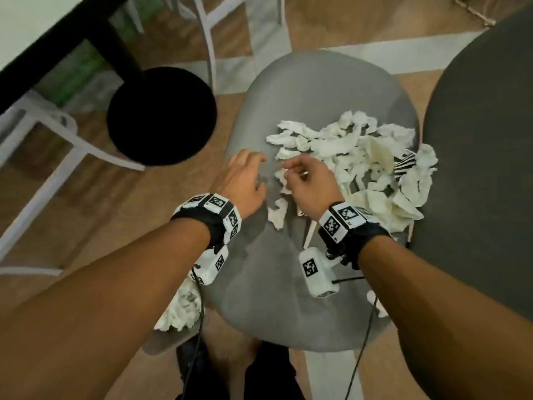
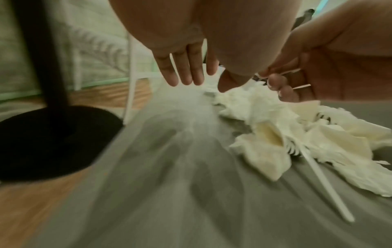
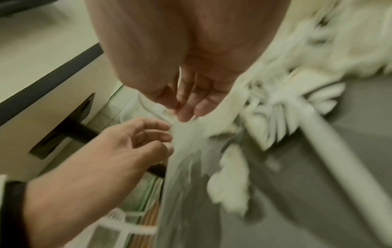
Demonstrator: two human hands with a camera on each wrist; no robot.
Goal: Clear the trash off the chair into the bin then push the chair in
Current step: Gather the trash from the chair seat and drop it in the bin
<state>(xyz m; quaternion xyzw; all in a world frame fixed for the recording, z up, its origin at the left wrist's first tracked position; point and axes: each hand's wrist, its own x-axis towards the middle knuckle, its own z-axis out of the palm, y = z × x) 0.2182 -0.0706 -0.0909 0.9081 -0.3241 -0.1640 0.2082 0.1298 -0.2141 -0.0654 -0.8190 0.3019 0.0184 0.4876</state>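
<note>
wood floor (image 1: 86,197) and black round table base (image 1: 161,115) at left; left hand (image 1: 242,177) loose-fingered over grey chair (image 1: 288,111); right hand (image 1: 310,180) pinches thin stick; torn paper trash (image 1: 360,157) heaped on seat's right.

Black round table base (image 1: 161,115), white chair frames (image 1: 43,157)

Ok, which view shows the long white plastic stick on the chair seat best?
The left wrist view: the white plastic stick lies nearly fully exposed on the grey chair seat, running out from under the torn paper scraps. In the head view the right hand and wrist hide most of it. The right wrist view smears it with motion blur.
</note>
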